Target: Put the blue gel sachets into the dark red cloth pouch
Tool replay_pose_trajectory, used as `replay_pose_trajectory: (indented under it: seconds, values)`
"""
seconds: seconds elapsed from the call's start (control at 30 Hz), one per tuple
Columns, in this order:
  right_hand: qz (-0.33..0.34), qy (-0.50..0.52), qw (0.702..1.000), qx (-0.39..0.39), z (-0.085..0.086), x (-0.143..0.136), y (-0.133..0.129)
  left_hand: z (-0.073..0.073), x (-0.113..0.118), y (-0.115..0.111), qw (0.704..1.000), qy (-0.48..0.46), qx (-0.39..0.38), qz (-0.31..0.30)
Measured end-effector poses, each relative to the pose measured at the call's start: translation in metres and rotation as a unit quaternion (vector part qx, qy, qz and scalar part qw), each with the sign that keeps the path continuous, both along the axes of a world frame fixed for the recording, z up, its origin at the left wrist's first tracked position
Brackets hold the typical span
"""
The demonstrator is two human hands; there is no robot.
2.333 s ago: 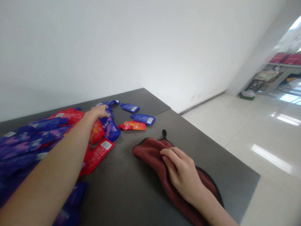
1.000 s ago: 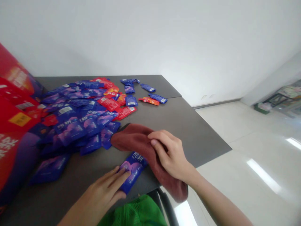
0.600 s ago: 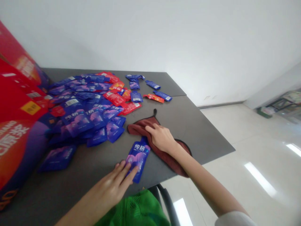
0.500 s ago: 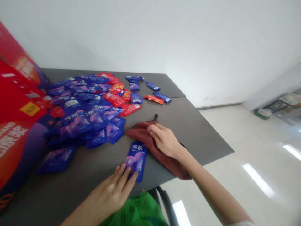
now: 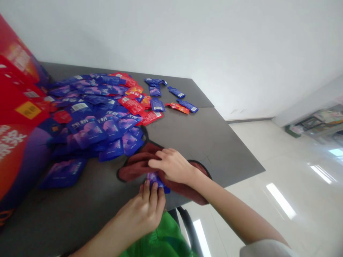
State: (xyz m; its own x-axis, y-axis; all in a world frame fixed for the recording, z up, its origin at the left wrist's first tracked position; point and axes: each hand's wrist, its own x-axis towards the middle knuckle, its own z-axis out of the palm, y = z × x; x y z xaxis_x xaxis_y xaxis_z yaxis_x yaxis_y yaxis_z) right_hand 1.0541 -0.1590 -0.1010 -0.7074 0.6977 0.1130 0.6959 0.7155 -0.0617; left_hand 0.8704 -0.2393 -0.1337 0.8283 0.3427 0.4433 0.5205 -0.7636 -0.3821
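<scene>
A blue-and-purple pouch [image 5: 153,177] lies flat on the table near its front edge, partly covered. The fingers of my left hand [image 5: 146,207] are stretched out, their tips resting on its near end. My right hand [image 5: 173,166] is closed on a reddish-brown cloth [image 5: 136,164] with a dark trim, bunched up under the fingers. This cloth lies over the pouch's upper part, and its other end spreads to the right beneath my wrist.
A heap of blue pouches [image 5: 88,125] mixed with red pouches [image 5: 131,104] lies to the left. Several small pouches [image 5: 177,92] lie loose farther back. Large red boxes [image 5: 18,96] stand at far left. The grey table [image 5: 227,153] ends at the right; a white wall [image 5: 214,46] rises behind.
My right hand has moved left and slightly down with the cloth, which now covers the pouch's upper part. My left hand has shifted slightly right, still on the pouch.
</scene>
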Motion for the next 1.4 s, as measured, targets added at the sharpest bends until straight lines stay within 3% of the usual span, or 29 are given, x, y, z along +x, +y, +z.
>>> replay_pose_trajectory:
  seconds: [0.1, 0.2, 0.3, 0.4, 0.47, 0.57, 0.67, 0.77, 0.83, 0.9, 1.0, 1.13, 1.2, 1.3, 1.4]
  values:
    - [-0.138, -0.005, 0.99, -0.006, 0.007, 0.027, 0.024, 0.004, 0.009, -0.008, 0.998, 0.01, -0.044, -0.042]
    - [-0.211, 0.085, 0.974, 0.002, 0.025, 0.045, 0.017, 0.009, 0.02, -0.017, 0.994, 0.022, -0.101, -0.029]
    - [-0.155, 0.181, 0.971, -0.005, 0.04, 0.037, -0.023, 0.011, 0.028, -0.02, 0.994, 0.028, -0.108, 0.008]
    - [-0.056, 0.111, 0.992, -0.027, 0.036, 0.014, -0.057, 0.013, 0.031, -0.018, 0.992, 0.036, -0.123, 0.0]
    - [-0.02, 0.041, 0.998, -0.032, 0.024, 0.002, -0.06, 0.014, 0.031, -0.016, 0.994, 0.025, -0.109, 0.002]
    - [-0.02, 0.001, 0.999, -0.026, 0.005, 0.002, -0.034, 0.015, 0.028, -0.012, 0.997, 0.006, -0.079, -0.014]
    - [-0.082, 0.001, 0.996, -0.024, -0.005, 0.019, 0.011, 0.014, 0.024, -0.008, 0.996, 0.02, -0.076, -0.045]
    - [-0.19, 0.019, 0.981, -0.016, -0.001, 0.04, 0.045, 0.013, 0.02, -0.005, 0.994, 0.013, -0.085, -0.062]
    - [-0.222, 0.061, 0.973, -0.007, 0.01, 0.046, 0.047, 0.014, 0.021, -0.005, 0.994, 0.005, -0.093, -0.051]
    - [-0.206, 0.122, 0.971, 0.002, 0.025, 0.042, 0.031, 0.015, 0.024, -0.005, 0.995, 0.001, -0.095, -0.033]
    - [-0.124, 0.155, 0.98, -0.02, 0.038, 0.027, -0.014, 0.019, 0.03, -0.004, 0.994, -0.003, -0.107, -0.033]
    - [-0.024, 0.043, 0.997, -0.059, 0.022, 0.009, -0.05, 0.023, 0.037, -0.004, 0.993, 0.03, -0.111, -0.017]
    - [-0.022, 0.009, 0.998, -0.052, 0.008, 0.008, -0.041, 0.024, 0.039, -0.005, 0.992, 0.062, -0.108, 0.004]
    - [-0.083, -0.011, 0.996, -0.037, -0.005, 0.017, 0.001, 0.024, 0.037, -0.005, 0.993, 0.082, -0.086, -0.006]
    - [-0.176, -0.014, 0.984, -0.018, 0.003, 0.032, 0.04, 0.021, 0.032, -0.004, 0.995, 0.055, -0.082, -0.031]
